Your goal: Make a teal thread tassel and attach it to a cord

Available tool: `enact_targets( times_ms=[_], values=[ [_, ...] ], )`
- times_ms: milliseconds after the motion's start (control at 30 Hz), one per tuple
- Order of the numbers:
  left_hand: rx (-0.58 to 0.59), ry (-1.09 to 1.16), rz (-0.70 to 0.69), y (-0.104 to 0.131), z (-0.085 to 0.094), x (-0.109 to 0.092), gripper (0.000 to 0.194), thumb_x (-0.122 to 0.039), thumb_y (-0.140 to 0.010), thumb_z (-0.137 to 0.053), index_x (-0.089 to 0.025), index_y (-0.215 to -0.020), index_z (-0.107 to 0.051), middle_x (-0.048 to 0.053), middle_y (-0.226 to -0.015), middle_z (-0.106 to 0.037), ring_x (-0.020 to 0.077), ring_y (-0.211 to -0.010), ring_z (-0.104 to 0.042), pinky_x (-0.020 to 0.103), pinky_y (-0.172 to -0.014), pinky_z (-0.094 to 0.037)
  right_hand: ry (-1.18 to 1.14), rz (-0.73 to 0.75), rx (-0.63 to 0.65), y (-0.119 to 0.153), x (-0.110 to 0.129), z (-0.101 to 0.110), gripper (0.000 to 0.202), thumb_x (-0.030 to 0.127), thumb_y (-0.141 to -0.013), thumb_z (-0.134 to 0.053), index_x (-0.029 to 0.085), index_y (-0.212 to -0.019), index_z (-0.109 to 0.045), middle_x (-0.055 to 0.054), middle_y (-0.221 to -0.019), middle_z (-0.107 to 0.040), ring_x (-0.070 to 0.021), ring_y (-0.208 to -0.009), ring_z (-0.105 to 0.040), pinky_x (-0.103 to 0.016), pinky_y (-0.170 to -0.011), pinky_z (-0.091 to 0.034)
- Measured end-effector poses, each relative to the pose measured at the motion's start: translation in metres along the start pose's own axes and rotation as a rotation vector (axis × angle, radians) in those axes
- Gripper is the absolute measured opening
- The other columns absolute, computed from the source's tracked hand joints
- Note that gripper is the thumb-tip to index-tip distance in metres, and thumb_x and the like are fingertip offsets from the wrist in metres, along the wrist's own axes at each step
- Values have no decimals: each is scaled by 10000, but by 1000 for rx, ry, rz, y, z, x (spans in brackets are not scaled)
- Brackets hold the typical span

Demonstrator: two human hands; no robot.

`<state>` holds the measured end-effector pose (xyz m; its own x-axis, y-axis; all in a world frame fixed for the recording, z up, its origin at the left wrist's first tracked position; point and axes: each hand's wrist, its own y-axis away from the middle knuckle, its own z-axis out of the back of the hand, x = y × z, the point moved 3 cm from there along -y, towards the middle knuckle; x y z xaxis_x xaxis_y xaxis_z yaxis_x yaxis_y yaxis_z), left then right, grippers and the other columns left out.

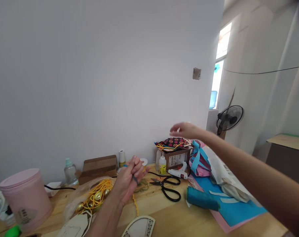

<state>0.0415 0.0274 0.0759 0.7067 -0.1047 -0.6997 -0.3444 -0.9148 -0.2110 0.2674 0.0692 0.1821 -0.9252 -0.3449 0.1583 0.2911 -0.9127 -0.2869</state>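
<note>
My left hand (132, 174) is closed above the wooden table, its fingers wrapped around blue-green thread (134, 179), of which small bits show between them. Below this hand a yellow cord (135, 204) runs down to a pale fan-shaped openwork piece (139, 227) at the bottom edge. My right hand (184, 130) is raised in front of the wall, above the patterned fabric on the box. Its fingers are curled together and slightly blurred; whatever they pinch is too small to make out. Black-handled scissors (168, 188) lie open on the table between the hands.
A teal thread spool (202, 198) lies on blue and pink sheets at right. Behind are a glue gun (179, 171), a glue bottle (162, 164) and a cardboard box (177, 158). Left stand a pink bin (27, 200) and a bag of yellow cords with gold beads (98, 196).
</note>
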Motion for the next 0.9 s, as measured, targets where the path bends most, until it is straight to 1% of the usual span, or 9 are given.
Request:
enact_targets(
  times_ms=[67, 167, 267, 400, 500, 600, 667, 800, 900],
  values=[
    [-40, 54, -11, 0, 9, 3, 241, -197, -784, -514, -155, -568, -414, -105, -430, -277, 28, -389, -239, 350, -752, -469, -47, -12, 129, 45, -13, -58, 574, 474, -643, -585, 197, -1140, -518, -97, -1104, -567, -243, -960, -533, -342, -775, -423],
    [-91, 94, -16, 0, 23, 3, 258, -163, -794, -489, -157, -554, -395, -102, -425, -279, 31, -383, -247, 371, -753, -474, -112, -124, 307, 123, -39, -143, 843, 419, -544, -660, 158, -1282, -345, -144, -1311, -362, -304, -1180, -342, -409, -936, -312],
    [-133, 115, -20, -3, 31, 3, 292, -152, -814, -450, -160, -535, -365, -95, -426, -282, 36, -382, -264, 395, -757, -475, -134, -239, 186, 173, -59, -185, 848, 324, -548, -657, 179, -1302, -297, -124, -1328, -335, -294, -1204, -307, -408, -971, -269],
    [-147, 169, -68, -13, 33, 2, 286, -114, -841, -365, -161, -559, -377, -92, -436, -286, 37, -380, -283, 412, -781, -466, -102, -250, -68, 189, -67, -190, 764, 245, -619, -598, 234, -1304, -259, -66, -1355, -273, -252, -1226, -265, -375, -988, -257],
    [-133, 186, -120, -17, 34, -3, 267, -67, -832, -342, -164, -589, -397, -92, -452, -294, 35, -384, -300, 406, -799, -458, -79, -289, -139, 194, -72, -195, 726, 254, -641, -591, 243, -1291, -265, -68, -1336, -272, -250, -1210, -289, -365, -963, -301],
    [-139, 212, -162, -18, 34, -15, 266, -39, -822, -337, -166, -596, -398, -97, -450, -280, 33, -382, -306, 376, -818, -451, -45, -278, -103, 197, -75, -200, 648, 289, -686, -571, 214, -1272, -304, -102, -1249, -379, -260, -1118, -407, -365, -886, -377],
    [-158, 235, -211, -19, 33, -27, 277, -60, -835, -326, -167, -588, -392, -99, -442, -268, 31, -374, -304, 349, -813, -454, 2, -201, -67, 194, -74, -195, 589, 331, -724, -546, 200, -1258, -335, -116, -1163, -466, -270, -1024, -478, -381, -823, -407],
    [-193, 270, -345, -18, 33, -58, 317, -103, -866, -276, -165, -574, -380, -96, -437, -253, 31, -364, -290, 270, -749, -473, 103, -32, -32, 178, -73, -162, 538, 344, -730, -553, 194, -1219, -388, -114, -1047, -554, -270, -912, -530, -390, -747, -426],
    [-249, 299, -439, -10, 45, -91, 394, -104, -890, -148, -155, -551, -341, -85, -438, -176, 33, -360, -237, 184, -666, -470, 144, 0, 49, 167, -79, -132, 478, 306, -704, -581, 199, -1154, -459, -104, -1019, -571, -262, -888, -546, -349, -699, -446]
  ],
)
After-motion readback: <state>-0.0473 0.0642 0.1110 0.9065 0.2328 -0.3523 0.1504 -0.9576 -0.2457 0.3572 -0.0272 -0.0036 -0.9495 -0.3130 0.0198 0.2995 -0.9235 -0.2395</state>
